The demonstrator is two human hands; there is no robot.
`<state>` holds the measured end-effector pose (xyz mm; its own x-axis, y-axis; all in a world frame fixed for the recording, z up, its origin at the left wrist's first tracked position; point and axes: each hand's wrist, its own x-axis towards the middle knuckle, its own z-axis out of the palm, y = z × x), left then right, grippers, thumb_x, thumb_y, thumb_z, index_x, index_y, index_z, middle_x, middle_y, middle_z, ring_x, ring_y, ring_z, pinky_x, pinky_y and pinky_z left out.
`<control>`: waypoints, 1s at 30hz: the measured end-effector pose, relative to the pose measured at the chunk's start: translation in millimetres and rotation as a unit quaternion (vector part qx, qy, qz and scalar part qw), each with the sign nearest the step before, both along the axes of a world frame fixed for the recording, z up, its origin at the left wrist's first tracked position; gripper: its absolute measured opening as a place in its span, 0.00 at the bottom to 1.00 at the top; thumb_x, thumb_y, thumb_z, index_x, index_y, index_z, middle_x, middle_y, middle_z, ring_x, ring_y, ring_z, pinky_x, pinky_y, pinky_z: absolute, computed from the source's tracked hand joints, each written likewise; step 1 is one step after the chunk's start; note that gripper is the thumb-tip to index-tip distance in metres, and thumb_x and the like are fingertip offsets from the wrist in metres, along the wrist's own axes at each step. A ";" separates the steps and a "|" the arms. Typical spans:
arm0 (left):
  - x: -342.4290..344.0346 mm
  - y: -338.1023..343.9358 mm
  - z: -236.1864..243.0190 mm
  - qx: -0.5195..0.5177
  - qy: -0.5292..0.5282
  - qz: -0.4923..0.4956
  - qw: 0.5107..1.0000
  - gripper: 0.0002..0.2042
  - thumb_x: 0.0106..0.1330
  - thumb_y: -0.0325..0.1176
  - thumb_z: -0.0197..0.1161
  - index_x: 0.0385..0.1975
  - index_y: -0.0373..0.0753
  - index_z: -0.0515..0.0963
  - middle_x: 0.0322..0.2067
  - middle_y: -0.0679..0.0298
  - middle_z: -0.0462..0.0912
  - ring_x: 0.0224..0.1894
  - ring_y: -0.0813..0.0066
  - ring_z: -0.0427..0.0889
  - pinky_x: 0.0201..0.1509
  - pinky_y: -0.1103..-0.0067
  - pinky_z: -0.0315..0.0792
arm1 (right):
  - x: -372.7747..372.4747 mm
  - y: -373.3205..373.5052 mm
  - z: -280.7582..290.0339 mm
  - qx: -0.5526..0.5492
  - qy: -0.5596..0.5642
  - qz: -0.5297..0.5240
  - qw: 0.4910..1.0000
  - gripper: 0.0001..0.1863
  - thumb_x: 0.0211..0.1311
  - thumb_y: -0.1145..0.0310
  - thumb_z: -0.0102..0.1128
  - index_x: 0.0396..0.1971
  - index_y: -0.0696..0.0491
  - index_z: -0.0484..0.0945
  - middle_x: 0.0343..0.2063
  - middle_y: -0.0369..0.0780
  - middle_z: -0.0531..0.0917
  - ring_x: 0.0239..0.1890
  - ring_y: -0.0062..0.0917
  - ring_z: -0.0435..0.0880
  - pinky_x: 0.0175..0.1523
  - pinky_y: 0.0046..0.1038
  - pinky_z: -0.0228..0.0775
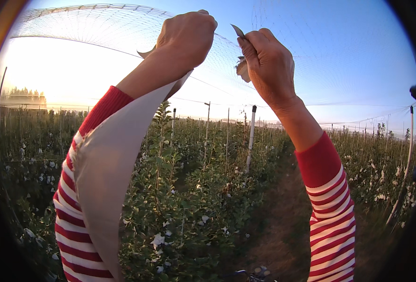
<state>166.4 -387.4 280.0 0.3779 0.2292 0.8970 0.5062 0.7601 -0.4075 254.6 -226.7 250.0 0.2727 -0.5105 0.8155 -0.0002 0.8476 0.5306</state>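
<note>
Both my arms reach up toward a fine mesh net [99, 23] overhead. My left hand [187, 37] is closed, its fingers turned away from view. A long pale grey strip [111, 160] of flat, flexible material hangs from behind that wrist and drapes down along my forearm; a short curled end sticks out beside the hand. To the right, my right hand [269, 61] is closed in a pinch on a small grey piece [237, 31] of similar-looking material. Below its thumb shows a crumpled, pale scrap [242, 69]. Whether the pieces join is hidden.
Rows of leafy plants [184, 211] with scattered white patches fill the ground. A white post [251, 138] with a dark top stands ahead, and another post [408, 150] leans at the right. A dirt path [278, 211] runs between rows. Wires cross above the plants.
</note>
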 end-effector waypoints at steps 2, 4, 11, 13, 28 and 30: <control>2.9 1.0 -6.3 -0.042 0.008 -0.105 0.994 0.05 0.63 0.29 0.61 0.32 0.35 0.82 0.32 0.58 0.80 0.34 0.57 0.82 0.36 0.66 0.75 | 6.4 2.0 4.2 -0.009 0.008 -0.006 1.000 0.09 0.67 0.65 0.56 0.31 0.56 0.76 0.26 0.39 0.78 0.24 0.31 0.77 0.30 0.30 0.67; 17.1 -14.3 -14.0 -0.047 -0.032 -0.127 0.990 0.05 0.63 0.29 0.63 0.33 0.36 0.82 0.31 0.60 0.80 0.32 0.61 0.80 0.37 0.67 0.72 | 8.9 -10.2 8.7 0.002 0.016 0.024 1.000 0.07 0.65 0.67 0.57 0.32 0.55 0.77 0.26 0.39 0.80 0.24 0.31 0.78 0.30 0.29 0.67; 11.0 11.4 -20.8 -0.071 -0.051 -0.294 0.952 0.05 0.62 0.31 0.61 0.33 0.41 0.83 0.28 0.61 0.81 0.30 0.60 0.81 0.34 0.68 0.73 | 12.5 -6.4 18.2 -0.019 -0.055 -0.022 0.998 0.06 0.64 0.71 0.52 0.33 0.55 0.78 0.36 0.43 0.82 0.30 0.41 0.83 0.36 0.38 0.75; 15.7 17.6 -23.2 -0.077 -0.031 -0.348 0.934 0.05 0.61 0.30 0.60 0.33 0.40 0.82 0.25 0.59 0.80 0.27 0.59 0.80 0.32 0.68 0.72 | 12.1 -0.6 25.6 0.023 -0.060 -0.046 0.997 0.07 0.64 0.73 0.52 0.36 0.56 0.79 0.38 0.45 0.81 0.31 0.41 0.83 0.37 0.38 0.77; 7.1 43.0 -41.3 -0.074 -0.004 -0.456 0.887 0.02 0.65 0.24 0.61 0.35 0.37 0.80 0.15 0.74 0.71 0.18 0.91 0.64 0.21 0.86 0.61 | 15.9 28.0 22.6 0.032 -0.111 -0.070 0.991 0.06 0.59 0.77 0.57 0.34 0.58 0.81 0.33 0.45 0.79 0.33 0.39 0.82 0.40 0.36 0.76; 8.2 44.3 -43.2 -0.070 0.036 -0.458 0.885 0.03 0.64 0.22 0.61 0.35 0.36 0.80 0.16 0.74 0.73 0.19 0.92 0.65 0.22 0.86 0.62 | 15.0 22.2 17.6 0.046 -0.128 -0.010 0.991 0.05 0.59 0.77 0.57 0.33 0.58 0.81 0.32 0.44 0.80 0.33 0.40 0.81 0.40 0.36 0.75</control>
